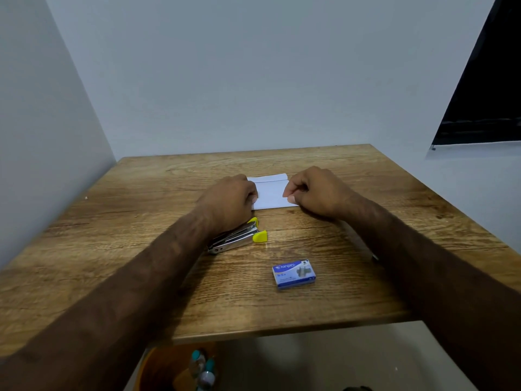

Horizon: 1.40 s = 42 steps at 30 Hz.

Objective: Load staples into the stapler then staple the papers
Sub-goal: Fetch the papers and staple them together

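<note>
Both curled hands pinch the white folded papers mid-worktop: left hand on its left edge, right hand on its right. The chrome stapler with yellow tips sits just behind the left wrist, and the blue staple box lies nearer, with bare wooden worktop all round.

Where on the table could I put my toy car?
Free patches: the bare wood left of the stapler out to the table edge, the strip behind the papers, and the right side beyond the right hand. The middle is crowded: both hands, papers, stapler and staple box.
</note>
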Motion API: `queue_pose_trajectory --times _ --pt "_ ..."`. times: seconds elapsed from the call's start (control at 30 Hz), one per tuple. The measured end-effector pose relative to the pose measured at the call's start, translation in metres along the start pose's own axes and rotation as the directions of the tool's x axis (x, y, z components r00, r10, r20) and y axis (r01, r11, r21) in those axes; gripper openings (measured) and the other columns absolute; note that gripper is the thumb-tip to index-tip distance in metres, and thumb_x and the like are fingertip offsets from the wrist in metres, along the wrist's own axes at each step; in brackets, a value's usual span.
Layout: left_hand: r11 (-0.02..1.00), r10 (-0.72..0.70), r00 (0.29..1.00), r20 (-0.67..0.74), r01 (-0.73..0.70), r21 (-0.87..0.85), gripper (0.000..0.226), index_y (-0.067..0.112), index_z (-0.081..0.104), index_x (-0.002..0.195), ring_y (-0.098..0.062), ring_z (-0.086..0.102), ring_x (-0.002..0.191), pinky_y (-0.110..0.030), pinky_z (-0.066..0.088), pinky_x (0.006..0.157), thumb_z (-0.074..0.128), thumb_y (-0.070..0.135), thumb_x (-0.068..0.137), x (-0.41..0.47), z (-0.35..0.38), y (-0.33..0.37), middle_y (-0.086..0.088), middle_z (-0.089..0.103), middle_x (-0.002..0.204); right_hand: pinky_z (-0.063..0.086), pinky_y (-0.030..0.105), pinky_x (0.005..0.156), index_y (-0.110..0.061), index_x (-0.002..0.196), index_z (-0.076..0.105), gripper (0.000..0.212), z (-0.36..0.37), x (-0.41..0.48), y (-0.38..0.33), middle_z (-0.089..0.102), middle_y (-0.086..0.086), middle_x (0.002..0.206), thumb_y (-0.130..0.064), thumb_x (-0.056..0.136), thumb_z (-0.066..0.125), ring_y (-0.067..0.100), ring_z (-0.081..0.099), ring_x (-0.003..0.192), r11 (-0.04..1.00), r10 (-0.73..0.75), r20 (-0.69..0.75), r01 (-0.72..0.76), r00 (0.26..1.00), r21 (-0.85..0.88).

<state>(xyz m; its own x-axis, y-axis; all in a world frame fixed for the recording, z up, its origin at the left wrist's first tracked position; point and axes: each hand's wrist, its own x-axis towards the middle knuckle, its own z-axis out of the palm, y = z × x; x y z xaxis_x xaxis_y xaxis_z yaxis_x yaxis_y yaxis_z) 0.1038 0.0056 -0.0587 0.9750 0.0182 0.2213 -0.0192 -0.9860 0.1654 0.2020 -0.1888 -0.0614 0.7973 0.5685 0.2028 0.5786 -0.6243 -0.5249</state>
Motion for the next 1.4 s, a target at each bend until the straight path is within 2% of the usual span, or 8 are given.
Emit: queue_pose_trajectory --times 0.27,0.5,0.6,0.8,0.93,1.13,1.23,1.4 --pt "0.996 0.082 0.996 -0.034 -0.081 0.036 0.02 0.024 0.066 0.105 -0.027 0.054 0.106 -0.041 0.047 0.086 0.058 0.013 0.089 0.006 0.004 0.0 -0.003 0.062 0.109 0.04 0.018 0.062 -0.026 0.089 0.078 0.017 0.002 0.002 -0.004 0.067 -0.016 0.075 -0.012 0.082 0.071 0.004 0.06 0.076 0.999 0.026 0.022 -0.025 0.999 -0.046" --pt "0.97 0.241 0.97 0.022 -0.24 -0.043 0.032 0.022 0.075 0.106 -0.024 0.061 0.098 -0.034 0.047 0.077 0.059 0.002 0.086 0.012 0.003 0.005 -0.002 0.067 0.105 0.042 0.024 0.063 -0.03 0.086 0.073 0.028 0.008 -0.002 -0.009 0.059 -0.003 0.09 -0.005 0.084 0.061 0.012 0.055 0.079 0.982 -0.129 0.007 0.129 0.992 -0.139" --pt "0.965 0.256 0.966 0.027 -0.254 -0.059 0.029 0.023 0.078 0.107 -0.024 0.065 0.098 -0.036 0.05 0.082 0.06 0.008 0.089 0.012 0.0 0.004 -0.001 0.071 0.108 0.048 0.034 0.071 -0.028 0.089 0.073 0.031 0.013 -0.009 -0.013 0.06 -0.001 0.093 -0.001 0.081 0.058 0.015 0.053 0.087 0.952 -0.225 0.02 0.224 0.974 -0.208" --pt "0.954 0.288 0.958 0.004 -0.286 -0.094 0.025 0.019 0.079 0.104 -0.024 0.068 0.095 -0.035 0.051 0.082 0.064 0.006 0.089 0.009 -0.002 0.0 -0.001 0.073 0.107 0.051 0.034 0.083 -0.026 0.097 0.078 0.037 0.006 -0.016 -0.019 0.073 -0.005 0.101 0.0 0.081 0.057 0.019 0.064 0.097 0.948 -0.218 0.047 0.223 0.975 -0.228" --pt "0.943 0.333 0.943 0.018 -0.333 0.016 0.03 0.027 0.077 0.109 -0.024 0.067 0.101 -0.037 0.052 0.078 0.06 0.011 0.089 0.006 -0.006 -0.001 0.005 0.071 0.113 0.051 0.037 0.087 -0.035 0.109 0.075 0.038 0.001 -0.024 -0.018 0.07 -0.008 0.116 -0.009 0.089 0.055 0.019 0.062 0.108 0.917 -0.237 0.086 0.252 0.968 -0.309" --pt "0.872 0.431 0.899 0.08 -0.438 0.219 0.026 0.032 0.073 0.11 -0.024 0.063 0.097 -0.037 0.052 0.069 0.057 0.021 0.093 0.003 -0.012 0.003 0.005 0.065 0.103 0.053 0.04 0.085 -0.042 0.127 0.066 0.056 -0.002 -0.029 -0.02 0.064 -0.006 0.124 -0.01 0.083 0.054 0.023 0.061 0.112 0.831 -0.256 0.187 0.315 0.948 -0.459" --pt "0.863 0.471 0.876 0.103 -0.481 0.155 0.033 0.025 0.075 0.118 -0.025 0.058 0.102 -0.038 0.049 0.079 0.06 0.011 0.092 0.0 -0.012 0.0 0.0 0.068 0.105 0.052 0.036 0.088 -0.039 0.13 0.064 0.051 0.001 -0.029 -0.021 0.063 -0.01 0.126 -0.016 0.085 0.054 0.02 0.061 0.115 0.85 -0.203 0.173 0.261 0.964 -0.457" --pt "0.913 0.408 0.911 0.059 -0.409 -0.001 0.039 0.02 0.077 0.116 -0.027 0.066 0.1 -0.034 0.05 0.077 0.061 0.0 0.087 -0.001 -0.009 -0.005 -0.004 0.071 0.108 0.05 0.033 0.091 -0.031 0.122 0.072 0.044 -0.001 -0.034 -0.019 0.066 -0.008 0.123 -0.01 0.088 0.053 0.019 0.061 0.113 0.891 -0.174 0.145 0.219 0.974 -0.398"
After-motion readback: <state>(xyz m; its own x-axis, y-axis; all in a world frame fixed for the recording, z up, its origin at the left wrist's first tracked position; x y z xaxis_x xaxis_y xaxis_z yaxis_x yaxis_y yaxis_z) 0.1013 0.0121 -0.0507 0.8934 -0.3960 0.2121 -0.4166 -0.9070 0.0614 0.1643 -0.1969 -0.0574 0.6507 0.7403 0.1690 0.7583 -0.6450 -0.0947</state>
